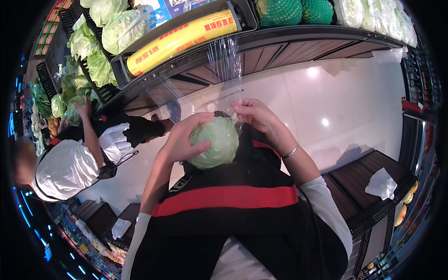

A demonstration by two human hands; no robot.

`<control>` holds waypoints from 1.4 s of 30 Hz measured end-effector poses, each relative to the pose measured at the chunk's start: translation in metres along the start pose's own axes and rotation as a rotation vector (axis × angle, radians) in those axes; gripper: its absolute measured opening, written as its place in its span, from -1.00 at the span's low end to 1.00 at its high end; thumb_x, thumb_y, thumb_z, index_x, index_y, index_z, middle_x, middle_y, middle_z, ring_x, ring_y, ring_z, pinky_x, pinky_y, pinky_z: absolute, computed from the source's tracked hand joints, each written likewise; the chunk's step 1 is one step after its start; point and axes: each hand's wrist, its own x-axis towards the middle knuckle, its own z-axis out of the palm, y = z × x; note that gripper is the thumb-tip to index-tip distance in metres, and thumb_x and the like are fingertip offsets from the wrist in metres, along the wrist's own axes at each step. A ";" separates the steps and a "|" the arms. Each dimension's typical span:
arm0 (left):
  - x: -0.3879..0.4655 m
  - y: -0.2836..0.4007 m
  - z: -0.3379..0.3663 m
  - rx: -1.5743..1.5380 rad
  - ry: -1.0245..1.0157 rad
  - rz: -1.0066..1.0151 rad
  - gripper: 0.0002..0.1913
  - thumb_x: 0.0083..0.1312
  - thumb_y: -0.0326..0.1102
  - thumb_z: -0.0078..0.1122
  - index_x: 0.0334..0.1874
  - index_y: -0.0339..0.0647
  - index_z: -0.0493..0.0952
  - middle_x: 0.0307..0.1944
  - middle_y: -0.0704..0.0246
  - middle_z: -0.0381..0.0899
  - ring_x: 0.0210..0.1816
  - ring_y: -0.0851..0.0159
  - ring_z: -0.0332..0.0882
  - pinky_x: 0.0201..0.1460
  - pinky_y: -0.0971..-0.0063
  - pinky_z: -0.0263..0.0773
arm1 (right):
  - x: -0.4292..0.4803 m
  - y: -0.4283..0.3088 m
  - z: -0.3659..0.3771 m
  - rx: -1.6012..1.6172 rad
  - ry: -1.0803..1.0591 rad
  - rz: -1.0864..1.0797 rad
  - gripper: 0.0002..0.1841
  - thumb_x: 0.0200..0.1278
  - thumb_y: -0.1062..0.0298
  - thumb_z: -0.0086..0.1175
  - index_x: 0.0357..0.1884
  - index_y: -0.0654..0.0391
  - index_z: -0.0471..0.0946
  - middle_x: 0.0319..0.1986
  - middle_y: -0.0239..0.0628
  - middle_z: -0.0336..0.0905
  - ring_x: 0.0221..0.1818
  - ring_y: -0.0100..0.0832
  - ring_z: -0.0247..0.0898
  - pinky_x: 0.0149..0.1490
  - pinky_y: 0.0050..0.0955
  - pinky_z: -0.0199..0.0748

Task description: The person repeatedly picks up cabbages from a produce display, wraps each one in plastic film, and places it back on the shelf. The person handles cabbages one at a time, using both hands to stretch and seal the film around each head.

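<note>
A round pale green cabbage (pixel 217 144), with clear film over it, is held in front of my apron (pixel 224 201). My left hand (pixel 187 138) grips it from the left side, thumb across the front. The fingertips of my right hand (pixel 254 113) pinch the edge of the clear plastic wrap (pixel 225 66) just above and right of the cabbage. That wrap stretches up to a yellow film roll (pixel 183 40), which bears printing and sits in a dark wrap dispenser (pixel 121 71) on the shelf edge.
Leafy cabbages (pixel 122 31) lie in black crates left of the dispenser. Green-netted produce (pixel 280 12) and bagged white-green vegetables (pixel 371 17) line the shelf to its right. A co-worker (pixel 66 168) at left handles greens. A dark slatted stand (pixel 364 182) with a plastic bag (pixel 381 183) is behind right.
</note>
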 end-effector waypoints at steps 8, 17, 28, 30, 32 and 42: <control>-0.023 0.015 0.010 0.032 0.075 0.038 -0.35 -0.11 -0.28 0.50 0.12 -0.23 0.50 0.25 0.13 0.57 0.20 -0.03 0.58 0.24 0.27 0.48 | -0.004 0.006 -0.011 0.060 -0.041 -0.022 -0.88 0.36 0.32 0.29 -0.26 0.09 0.57 -0.37 -0.48 0.60 -0.37 -0.65 0.49 -0.20 -0.60 0.48; -0.027 0.012 0.013 0.050 0.059 0.098 -0.34 -0.09 -0.22 0.51 0.11 -0.24 0.49 0.26 0.11 0.56 0.20 -0.06 0.58 0.24 0.24 0.48 | -0.014 0.006 0.004 -0.280 0.337 -0.266 -0.85 0.43 0.34 0.22 -0.32 0.14 0.57 -0.48 -0.47 0.57 -0.48 -0.63 0.47 -0.32 -0.62 0.45; -0.021 0.003 0.009 0.040 0.025 0.099 -0.35 -0.06 -0.21 0.50 0.12 -0.24 0.48 0.25 0.10 0.57 0.20 -0.05 0.58 0.25 0.23 0.47 | -0.029 0.018 0.006 -0.971 0.672 -0.640 -0.80 0.46 0.37 0.15 -0.36 0.25 0.56 -0.58 -0.47 0.51 -0.52 -0.67 0.33 -0.38 -0.60 0.30; -0.021 0.001 0.008 0.032 0.025 0.095 -0.34 -0.06 -0.20 0.50 0.13 -0.24 0.48 0.25 0.10 0.57 0.21 -0.05 0.58 0.26 0.24 0.46 | -0.031 0.023 0.004 -0.976 0.636 -0.739 -0.79 0.47 0.37 0.14 -0.36 0.25 0.56 -0.57 -0.45 0.52 -0.51 -0.65 0.36 -0.38 -0.58 0.32; -0.019 -0.002 0.005 -0.003 0.013 0.104 -0.34 -0.05 -0.20 0.50 0.14 -0.24 0.49 0.24 0.10 0.57 0.22 -0.04 0.58 0.27 0.25 0.46 | -0.026 0.023 0.000 -0.756 0.633 -0.545 -0.76 0.50 0.33 0.11 -0.34 0.25 0.56 -0.51 -0.40 0.58 -0.44 -0.60 0.45 -0.29 -0.56 0.42; -0.007 -0.013 0.000 -0.034 -0.074 0.038 -0.37 0.01 -0.16 0.47 0.15 -0.25 0.52 0.25 0.15 0.58 0.25 0.03 0.57 0.31 0.30 0.43 | 0.030 -0.011 -0.007 -0.175 0.150 -0.146 -0.59 0.47 0.16 0.17 0.16 0.27 0.55 -0.10 -0.33 0.67 -0.11 -0.59 0.54 -0.06 -0.61 0.47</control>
